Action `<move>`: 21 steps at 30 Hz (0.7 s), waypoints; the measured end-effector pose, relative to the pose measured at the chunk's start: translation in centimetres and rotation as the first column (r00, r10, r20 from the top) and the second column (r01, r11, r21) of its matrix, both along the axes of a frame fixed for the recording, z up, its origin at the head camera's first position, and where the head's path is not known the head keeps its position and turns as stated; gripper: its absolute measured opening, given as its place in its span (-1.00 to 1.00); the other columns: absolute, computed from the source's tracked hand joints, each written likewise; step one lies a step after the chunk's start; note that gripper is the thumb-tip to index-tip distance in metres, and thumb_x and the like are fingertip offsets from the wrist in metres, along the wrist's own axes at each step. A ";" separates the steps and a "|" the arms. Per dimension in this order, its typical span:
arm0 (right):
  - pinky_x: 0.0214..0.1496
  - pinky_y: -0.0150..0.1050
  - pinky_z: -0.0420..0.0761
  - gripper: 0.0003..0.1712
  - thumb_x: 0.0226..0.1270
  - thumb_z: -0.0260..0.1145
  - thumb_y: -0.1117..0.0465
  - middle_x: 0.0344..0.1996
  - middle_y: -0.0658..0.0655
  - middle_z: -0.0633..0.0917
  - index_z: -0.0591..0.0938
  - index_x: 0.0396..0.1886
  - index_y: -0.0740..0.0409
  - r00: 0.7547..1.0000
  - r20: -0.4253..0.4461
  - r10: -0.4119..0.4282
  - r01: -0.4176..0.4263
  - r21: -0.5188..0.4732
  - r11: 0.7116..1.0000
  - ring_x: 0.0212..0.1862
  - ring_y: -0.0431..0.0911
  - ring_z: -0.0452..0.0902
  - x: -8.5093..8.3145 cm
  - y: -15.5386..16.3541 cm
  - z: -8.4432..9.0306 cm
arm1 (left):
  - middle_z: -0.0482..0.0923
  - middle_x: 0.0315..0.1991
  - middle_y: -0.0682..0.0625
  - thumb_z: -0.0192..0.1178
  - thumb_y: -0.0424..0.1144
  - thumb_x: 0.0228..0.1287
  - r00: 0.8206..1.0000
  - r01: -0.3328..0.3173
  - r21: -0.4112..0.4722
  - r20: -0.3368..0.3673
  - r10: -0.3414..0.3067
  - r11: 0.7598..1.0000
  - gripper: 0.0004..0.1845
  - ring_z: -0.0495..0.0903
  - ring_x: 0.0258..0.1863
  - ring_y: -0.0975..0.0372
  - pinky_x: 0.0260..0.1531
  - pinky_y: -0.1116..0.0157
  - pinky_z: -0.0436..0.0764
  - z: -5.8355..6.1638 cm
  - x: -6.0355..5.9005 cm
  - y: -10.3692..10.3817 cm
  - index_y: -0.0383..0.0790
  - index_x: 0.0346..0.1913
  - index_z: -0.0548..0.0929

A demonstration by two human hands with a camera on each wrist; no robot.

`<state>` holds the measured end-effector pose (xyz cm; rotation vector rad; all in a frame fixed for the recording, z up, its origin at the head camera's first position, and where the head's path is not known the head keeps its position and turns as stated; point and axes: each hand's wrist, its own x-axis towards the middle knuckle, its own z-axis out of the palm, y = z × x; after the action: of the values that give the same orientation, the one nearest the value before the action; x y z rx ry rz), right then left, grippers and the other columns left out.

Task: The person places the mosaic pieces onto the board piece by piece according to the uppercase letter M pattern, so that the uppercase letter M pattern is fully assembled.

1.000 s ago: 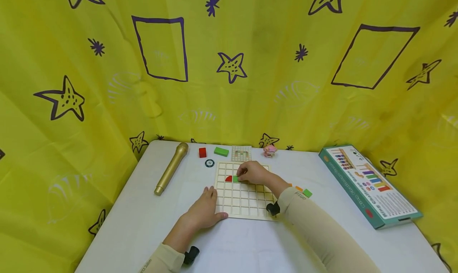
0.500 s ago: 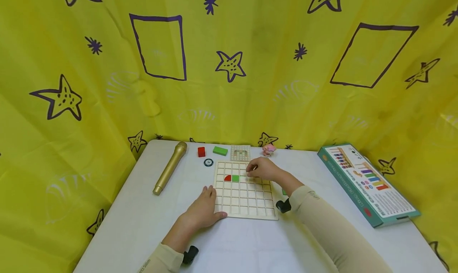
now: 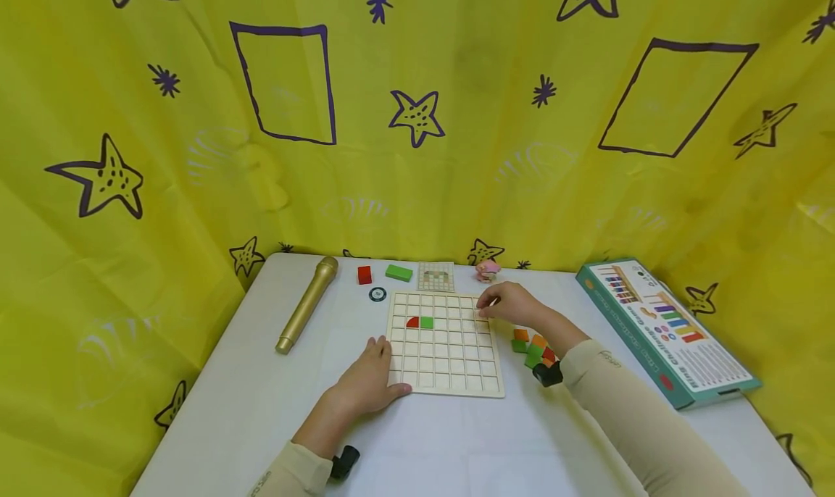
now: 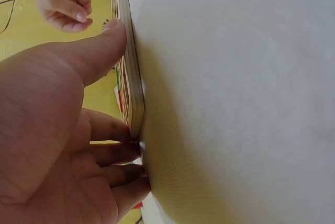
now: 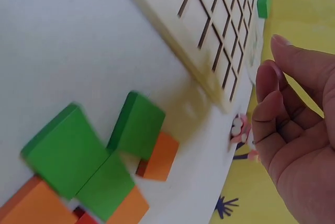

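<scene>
A wooden grid board [image 3: 450,366] lies on the white table [image 3: 261,410]. Two of its cells hold a red quarter-round piece [image 3: 412,322] and a green square piece [image 3: 427,322], side by side. My left hand [image 3: 375,374] rests flat at the board's near left corner; its thumb [image 4: 99,51] lies along the board's edge [image 4: 133,77] and its straight fingers press against the side. My right hand [image 3: 499,305] hovers over the board's far right corner with fingers [image 5: 275,114] loosely curled, holding nothing. A pile of green and orange pieces [image 3: 531,346] lies just right of the board, under my right forearm.
A gold microphone [image 3: 306,305] lies left of the board. Behind the board stand a red block [image 3: 364,274], a green block [image 3: 399,272], a pattern card [image 3: 435,277], a pink toy [image 3: 488,270] and a round disc [image 3: 377,293]. A teal box [image 3: 665,330] sits at the right. Yellow cloth surrounds the table.
My right hand let go of the green square piece beside the red one and moved right to the board's far right corner, uncovering the pile of pieces. My left hand stayed put.
</scene>
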<state>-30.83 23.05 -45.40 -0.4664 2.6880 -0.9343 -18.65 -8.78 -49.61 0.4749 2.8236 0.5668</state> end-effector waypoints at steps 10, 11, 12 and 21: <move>-0.18 -0.20 0.56 -0.87 0.33 0.43 0.27 -0.29 0.05 0.69 0.74 -0.17 0.20 0.997 0.049 -0.052 0.051 0.033 0.998 -0.25 -0.04 0.49 1.0 2.5 -0.3 | 0.11 0.50 -0.41 0.35 0.14 0.26 1.000 0.003 0.014 -0.006 -0.003 1.000 0.02 0.04 0.52 -0.22 0.40 -0.04 0.25 0.3 0.2 0.1 -0.61 0.45 0.20; -0.19 -0.21 0.56 -0.87 0.33 0.43 0.28 -0.29 0.04 0.68 0.73 -0.17 0.20 0.997 0.053 -0.056 0.055 0.032 0.998 -0.26 -0.04 0.48 1.2 2.8 -0.4 | 0.11 0.50 -0.41 0.36 0.14 0.26 1.000 0.002 0.016 -0.008 -0.002 1.000 0.02 0.04 0.52 -0.22 0.40 -0.05 0.26 0.3 0.1 0.0 -0.61 0.45 0.20; -0.20 -0.21 0.56 -0.87 0.32 0.43 0.28 -0.29 0.05 0.68 0.73 -0.17 0.20 0.996 0.060 -0.064 0.062 0.030 0.998 -0.27 -0.04 0.48 1.3 2.9 -0.4 | 0.11 0.50 -0.41 0.35 0.14 0.26 1.000 0.000 0.017 -0.007 0.000 1.000 0.02 0.04 0.52 -0.21 0.40 -0.04 0.26 0.2 0.1 0.0 -0.61 0.45 0.20; -0.21 -0.23 0.58 -0.85 0.32 0.42 0.27 -0.29 0.04 0.69 0.74 -0.15 0.20 0.988 0.113 -0.106 0.102 0.043 0.994 -0.28 -0.04 0.50 2.1 5.1 -1.1 | 0.10 0.50 -0.42 0.35 0.12 0.27 1.000 0.002 0.015 -0.002 -0.002 1.000 0.01 0.03 0.52 -0.22 0.41 -0.05 0.23 0.2 0.1 0.0 -0.62 0.45 0.19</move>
<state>-28.78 28.12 -46.53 -0.2585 2.6413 -0.9071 -18.53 -8.75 -49.42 0.4818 2.8225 0.5877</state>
